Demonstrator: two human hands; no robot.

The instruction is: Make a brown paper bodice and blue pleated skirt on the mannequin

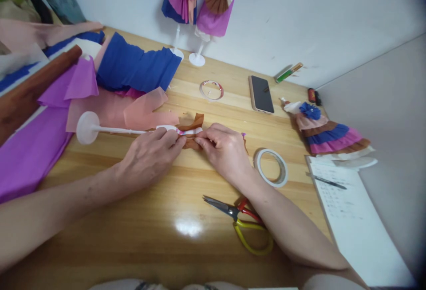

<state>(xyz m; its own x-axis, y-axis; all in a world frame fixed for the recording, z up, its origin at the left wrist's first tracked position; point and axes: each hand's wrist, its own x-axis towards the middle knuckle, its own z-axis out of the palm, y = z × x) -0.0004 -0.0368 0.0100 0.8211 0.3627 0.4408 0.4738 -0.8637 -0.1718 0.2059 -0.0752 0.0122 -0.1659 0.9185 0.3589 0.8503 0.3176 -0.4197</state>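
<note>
A white stand lies on its side, its round base [87, 128] to the left and its thin rod [116, 130] running toward my hands. My left hand [149, 152] is closed around the upper end, thumb and fingers pressed on a strip of brown crepe paper [195, 122] there. A narrow white and pink piece [189, 132] shows between the hands. Thumb and forefinger of my right hand [226, 148] pinch the brown strip's edge, close to the left fingertips. The fingers partly hide what lies beneath.
Scissors [233, 211] lie open near my right forearm, below a tape roll [271, 167]. Blue crepe paper [136, 66] and purple sheets [36, 152] fill the left. Behind are a clear tape ring [211, 90] and a phone [261, 94]; rightward, a paper-dressed figure [333, 132] and a notebook [353, 223].
</note>
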